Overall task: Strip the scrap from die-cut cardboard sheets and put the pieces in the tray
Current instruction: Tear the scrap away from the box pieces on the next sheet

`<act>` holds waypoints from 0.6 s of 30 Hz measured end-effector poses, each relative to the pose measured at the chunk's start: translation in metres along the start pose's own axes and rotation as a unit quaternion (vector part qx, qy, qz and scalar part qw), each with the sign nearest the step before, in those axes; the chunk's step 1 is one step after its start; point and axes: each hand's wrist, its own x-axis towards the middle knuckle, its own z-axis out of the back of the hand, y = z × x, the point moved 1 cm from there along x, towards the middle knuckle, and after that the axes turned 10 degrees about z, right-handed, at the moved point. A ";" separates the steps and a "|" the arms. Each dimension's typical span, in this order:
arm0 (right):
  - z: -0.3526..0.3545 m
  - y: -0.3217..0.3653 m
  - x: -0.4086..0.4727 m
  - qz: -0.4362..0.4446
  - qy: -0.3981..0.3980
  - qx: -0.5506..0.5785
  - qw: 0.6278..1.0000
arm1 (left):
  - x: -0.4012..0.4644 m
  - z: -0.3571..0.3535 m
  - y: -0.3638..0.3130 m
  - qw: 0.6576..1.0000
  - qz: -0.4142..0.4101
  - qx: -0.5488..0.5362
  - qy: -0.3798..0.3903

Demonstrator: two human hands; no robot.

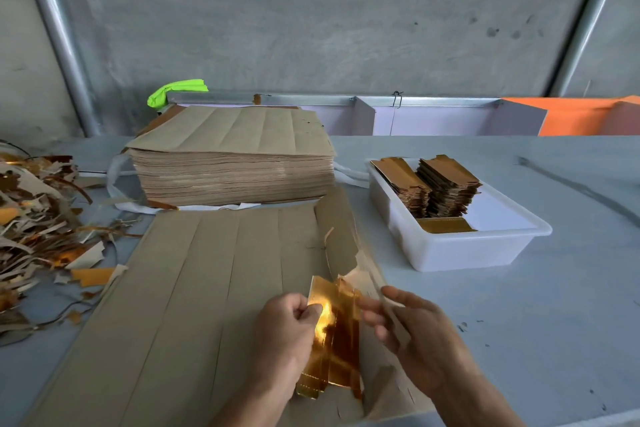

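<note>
Gripping gold piece (334, 333), left hand (285, 336); right hand (415, 329) pinching scrap strip (388, 305).

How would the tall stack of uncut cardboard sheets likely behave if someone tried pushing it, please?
The stack of sheets is probably heavy: many layers, broad footprint. It would likely resist sliding on the table rather than tip. Top sheets might shear off, since they lie loose.

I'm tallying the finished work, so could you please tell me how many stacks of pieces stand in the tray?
2: a lower stack at the tray's far left, a taller stack beside it. One loose gold piece lies in front.
</note>
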 end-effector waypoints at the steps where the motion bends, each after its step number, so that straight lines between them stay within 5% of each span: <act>1: 0.003 0.003 0.000 -0.015 0.005 0.048 0.999 | 0.000 0.001 0.000 1.000 -0.012 0.011 -0.017; 4: 0.004 0.009 -0.001 -0.012 0.077 0.081 0.994 | 0.002 -0.001 0.000 0.999 -0.029 0.027 -0.022; 9: -0.007 0.004 -0.001 0.118 0.161 -0.090 0.976 | -0.001 -0.012 -0.004 0.997 0.017 -0.045 0.058; 15: -0.007 -0.014 0.011 0.259 0.011 -0.286 0.923 | -0.005 -0.011 -0.013 0.981 0.105 -0.112 0.115; 18: 0.000 -0.022 0.013 0.236 -0.021 -0.432 0.870 | -0.008 -0.010 -0.018 0.979 0.114 -0.103 0.131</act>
